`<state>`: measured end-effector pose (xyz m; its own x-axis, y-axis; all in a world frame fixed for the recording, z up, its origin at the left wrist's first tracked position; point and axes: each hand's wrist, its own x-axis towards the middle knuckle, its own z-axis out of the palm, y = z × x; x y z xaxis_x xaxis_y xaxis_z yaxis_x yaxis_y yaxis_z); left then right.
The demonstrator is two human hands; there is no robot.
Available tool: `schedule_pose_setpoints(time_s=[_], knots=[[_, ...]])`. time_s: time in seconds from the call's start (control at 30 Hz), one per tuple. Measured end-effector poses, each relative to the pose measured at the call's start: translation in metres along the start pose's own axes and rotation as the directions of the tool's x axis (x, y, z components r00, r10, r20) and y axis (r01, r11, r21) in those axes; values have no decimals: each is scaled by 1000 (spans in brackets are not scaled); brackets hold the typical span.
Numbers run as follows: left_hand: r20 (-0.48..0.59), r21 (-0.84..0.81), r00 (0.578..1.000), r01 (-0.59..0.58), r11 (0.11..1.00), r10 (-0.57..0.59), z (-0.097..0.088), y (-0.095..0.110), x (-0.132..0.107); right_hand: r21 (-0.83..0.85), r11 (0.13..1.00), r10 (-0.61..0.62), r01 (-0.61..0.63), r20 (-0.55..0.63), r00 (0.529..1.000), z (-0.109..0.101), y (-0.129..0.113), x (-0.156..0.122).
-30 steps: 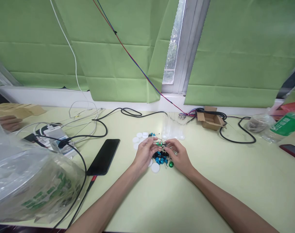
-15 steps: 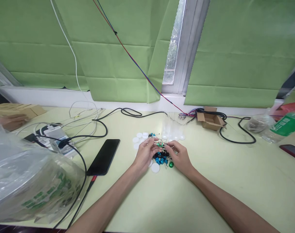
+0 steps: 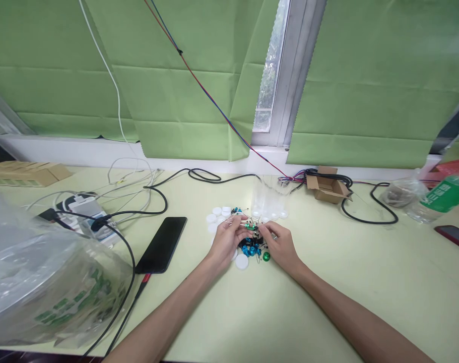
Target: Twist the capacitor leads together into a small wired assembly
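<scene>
My left hand (image 3: 226,239) and my right hand (image 3: 280,244) meet over a small heap of blue, black and green electronic parts (image 3: 252,248) on the pale green table (image 3: 327,282). Both hands pinch a small green part with wire leads (image 3: 250,226) between their fingertips, just above the heap. White round caps (image 3: 218,214) lie behind my left hand, and one white cap (image 3: 242,261) sits in front of the heap. A green round part (image 3: 266,256) lies beside my right hand.
A black phone (image 3: 161,243) lies left of my hands, with black and white cables (image 3: 138,201) behind it. A big clear plastic bag (image 3: 44,282) fills the left front. Clear cups (image 3: 269,199), a small cardboard box (image 3: 327,185) and a green-labelled bottle (image 3: 441,196) stand farther back and right.
Another person's hand at the far left edge has withdrawn out of view. My two hands have stayed over the heap, shifting their fingertips slightly on the green part.
</scene>
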<state>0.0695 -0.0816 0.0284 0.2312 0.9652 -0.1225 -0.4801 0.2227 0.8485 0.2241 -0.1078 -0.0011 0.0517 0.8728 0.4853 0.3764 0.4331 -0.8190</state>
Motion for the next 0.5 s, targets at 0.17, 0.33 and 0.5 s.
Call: schedule_pose_setpoints(time_s=[0.17,0.33,0.5], knots=[[-26,-28,1000,-6,1000,5,-1,1,1,19,1000,-20,21,-17,1000,0,-1,0],[-33,-34,999,-19,999,18,-3,0,2,54,998,-42,41,16,999,0,1,-1],[-32,-22,999,-15,1000,15,-3,0,1,53,997,-50,48,32,998,0,3,-1]])
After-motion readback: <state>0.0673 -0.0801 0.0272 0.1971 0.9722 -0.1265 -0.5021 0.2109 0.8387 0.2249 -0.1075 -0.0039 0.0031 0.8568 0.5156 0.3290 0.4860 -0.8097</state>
